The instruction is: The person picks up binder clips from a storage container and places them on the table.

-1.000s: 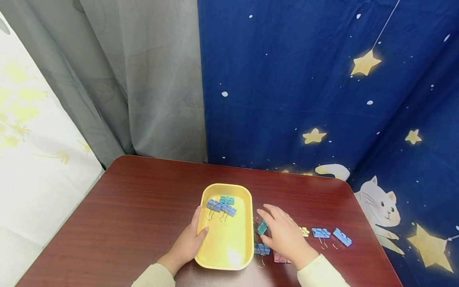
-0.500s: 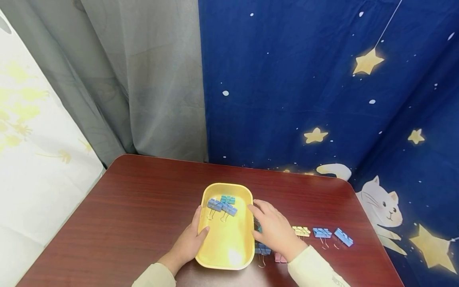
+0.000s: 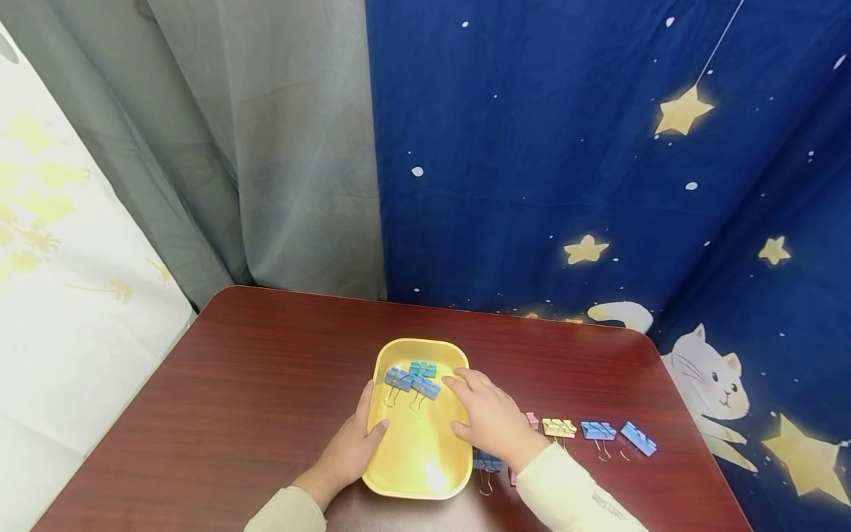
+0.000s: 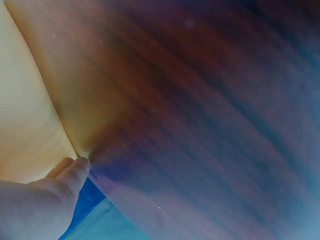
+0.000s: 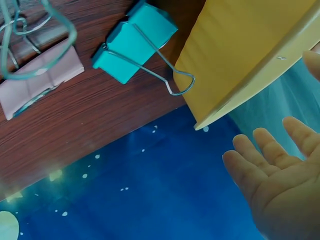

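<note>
My left hand (image 3: 347,447) holds the left side of a yellow tray (image 3: 417,490), thumb over the rim and fingers along the outer wall. Two blue binder clips (image 3: 398,379) and a teal one (image 3: 422,369) lie together toward the tray's far end. Over the right rim reaches my right hand (image 3: 490,415), fingers apart and nothing in them. In the right wrist view, a teal binder clip (image 5: 136,42) lies on the table close beside the tray's wall; the hand hides it from the head view. A blue binder clip (image 3: 487,462) sits just below that hand.
To the right on the brown table (image 3: 286,355) lie a yellow binder clip (image 3: 559,428) and two blue ones (image 3: 598,431). Pink binder clips (image 3: 532,420) are partly covered by the right hand and sleeve. Curtains (image 3: 306,162) hang behind the table's far edge.
My right hand has moved left, from around the teal clip beside the tray to over the tray's right rim. The left hand and tray stay put.
</note>
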`<state>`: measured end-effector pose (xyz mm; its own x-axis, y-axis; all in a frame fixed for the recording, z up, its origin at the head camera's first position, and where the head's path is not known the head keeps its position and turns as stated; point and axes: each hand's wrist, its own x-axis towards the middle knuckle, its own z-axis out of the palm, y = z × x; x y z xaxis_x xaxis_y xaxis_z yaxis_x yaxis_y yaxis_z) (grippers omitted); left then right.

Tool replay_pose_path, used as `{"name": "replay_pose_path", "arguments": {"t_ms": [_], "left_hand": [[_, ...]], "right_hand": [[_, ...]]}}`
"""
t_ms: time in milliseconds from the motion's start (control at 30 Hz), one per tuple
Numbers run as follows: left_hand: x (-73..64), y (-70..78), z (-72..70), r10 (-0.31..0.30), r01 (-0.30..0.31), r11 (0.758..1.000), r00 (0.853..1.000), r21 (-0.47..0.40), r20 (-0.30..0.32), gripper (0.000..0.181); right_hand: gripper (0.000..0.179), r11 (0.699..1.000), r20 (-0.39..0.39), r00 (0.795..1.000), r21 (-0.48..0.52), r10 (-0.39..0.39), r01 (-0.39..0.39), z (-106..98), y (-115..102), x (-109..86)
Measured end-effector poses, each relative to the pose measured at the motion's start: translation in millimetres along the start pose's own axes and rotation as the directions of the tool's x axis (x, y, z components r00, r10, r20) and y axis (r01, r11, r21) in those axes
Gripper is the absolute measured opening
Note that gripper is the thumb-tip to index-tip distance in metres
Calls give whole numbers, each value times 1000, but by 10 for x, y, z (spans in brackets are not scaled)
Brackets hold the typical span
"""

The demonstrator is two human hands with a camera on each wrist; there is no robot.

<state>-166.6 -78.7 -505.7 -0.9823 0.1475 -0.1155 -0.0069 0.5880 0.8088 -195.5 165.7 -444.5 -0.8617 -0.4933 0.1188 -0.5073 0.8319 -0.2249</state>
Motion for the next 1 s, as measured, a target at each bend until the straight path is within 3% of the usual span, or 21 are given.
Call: {"name": "replay_pose_path", "arguments": {"t_ms": [400,1000], "left_hand": [[3,3,-5,6,-6,1000,1000,-13,4,72],[5,-11,-8,-3,3,1000,1000,-16,20,72]], "right_hand": [[63,999,75,997,27,-21,19,-41,-131,170],[60,999,187,982,42,14,-22,175,-187,389]]}}
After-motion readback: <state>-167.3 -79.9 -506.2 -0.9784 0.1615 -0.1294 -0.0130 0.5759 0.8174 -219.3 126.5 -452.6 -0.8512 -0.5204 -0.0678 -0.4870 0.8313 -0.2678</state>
